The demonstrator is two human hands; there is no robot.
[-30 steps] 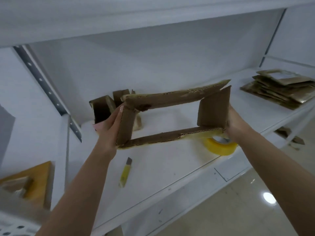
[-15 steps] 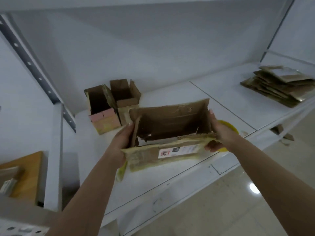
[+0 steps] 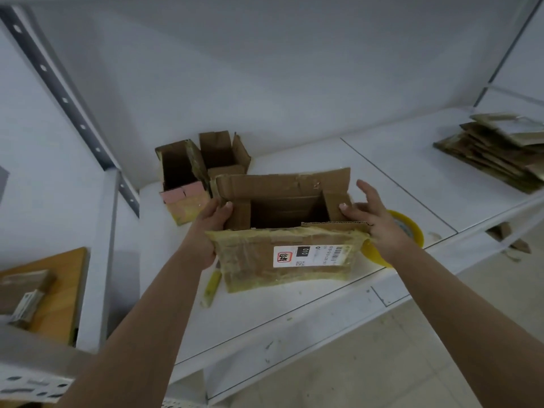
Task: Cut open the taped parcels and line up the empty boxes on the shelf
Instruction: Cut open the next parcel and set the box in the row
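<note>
Two hands [image 3: 294, 225] flanking open box [image 3: 287, 254]

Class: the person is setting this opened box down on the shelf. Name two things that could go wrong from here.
1. The labelled box could come down on the yellow cutter lying at its left corner, leaving it tilted.
2. The right hand is next to the tape roll and may nudge it off the shelf edge.

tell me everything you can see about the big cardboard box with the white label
The big box is brown corrugated cardboard, open-topped and looks empty inside, flaps up. Yellowed tape wraps its near side, which carries a white label with a red mark and barcode. It sits upright on the white shelf, just in front of two smaller open boxes. The left hand grips its left end; the right hand touches its right end.
</note>
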